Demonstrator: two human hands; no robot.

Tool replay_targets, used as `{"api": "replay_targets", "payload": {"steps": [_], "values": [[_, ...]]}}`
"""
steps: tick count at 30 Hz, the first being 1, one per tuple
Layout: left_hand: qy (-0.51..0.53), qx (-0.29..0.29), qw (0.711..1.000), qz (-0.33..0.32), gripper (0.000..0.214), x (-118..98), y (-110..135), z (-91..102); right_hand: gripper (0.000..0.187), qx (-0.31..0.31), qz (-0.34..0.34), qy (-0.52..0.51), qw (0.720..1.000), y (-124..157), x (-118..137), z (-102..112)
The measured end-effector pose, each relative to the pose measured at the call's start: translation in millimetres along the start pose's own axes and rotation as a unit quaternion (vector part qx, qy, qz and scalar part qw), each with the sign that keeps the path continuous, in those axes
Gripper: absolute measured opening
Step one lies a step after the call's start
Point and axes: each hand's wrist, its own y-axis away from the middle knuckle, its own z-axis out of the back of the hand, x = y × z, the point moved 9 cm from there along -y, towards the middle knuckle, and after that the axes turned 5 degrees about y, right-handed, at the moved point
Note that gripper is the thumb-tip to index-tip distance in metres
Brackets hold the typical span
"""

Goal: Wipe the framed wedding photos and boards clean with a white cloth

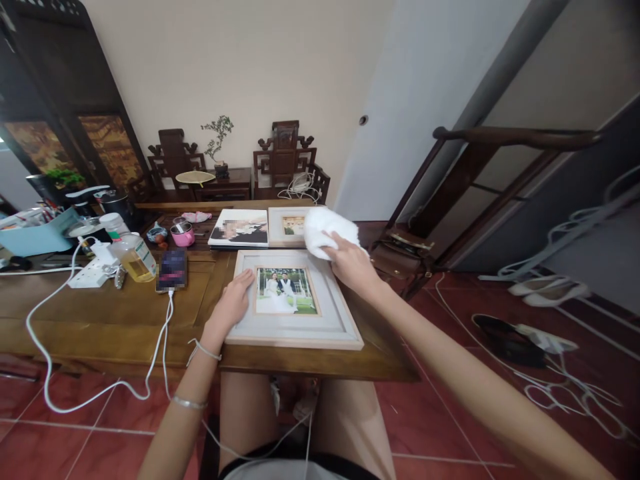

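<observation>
A large photo frame with a pale wooden border lies flat on the wooden table in front of me. My left hand rests flat on its left edge, fingers stretched out. My right hand grips a white cloth at the frame's upper right corner. Behind it lie a smaller framed photo and a photo album.
On the table's left are a phone on a white charging cable, a power strip, a bottle of yellow liquid, a pink pot and clutter. Dark wooden chairs stand by the far wall. Shoes and cables lie on the red floor at right.
</observation>
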Motion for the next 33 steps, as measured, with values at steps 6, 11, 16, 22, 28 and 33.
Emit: {"api": "replay_targets", "payload": {"steps": [6, 11, 16, 22, 28, 33], "values": [[0.005, -0.011, 1.0, -0.007, 0.057, 0.2, 0.7, 0.5, 0.06, 0.082, 0.093, -0.023, 0.992, 6.6, 42.6, -28.2], [0.003, -0.002, 1.0, 0.014, 0.057, 4.3, 0.9, -2.0, 0.06, 0.128, 0.132, -0.086, 0.979, 83.9, 70.1, 11.0], [-0.018, 0.013, 1.0, 0.016, 0.058, 1.5, 1.0, -3.2, 0.064, 0.158, 0.16, -0.119, 0.967, 142.7, 95.5, 41.7], [-0.021, 0.036, 0.999, 0.006, 0.06, -2.7, 1.8, -2.9, 0.069, 0.121, 0.096, -0.098, 0.983, 91.0, 71.4, 1.7], [-0.021, 0.04, 0.999, 0.0, 0.061, -1.7, 0.7, -1.2, 0.059, 0.064, 0.006, -0.054, 0.996, -10.6, 23.9, -34.1], [-0.022, 0.029, 0.999, -0.002, 0.058, -3.3, 0.3, -0.3, 0.061, 0.114, 0.067, -0.041, 0.99, -9.5, 50.7, -37.0]]}}
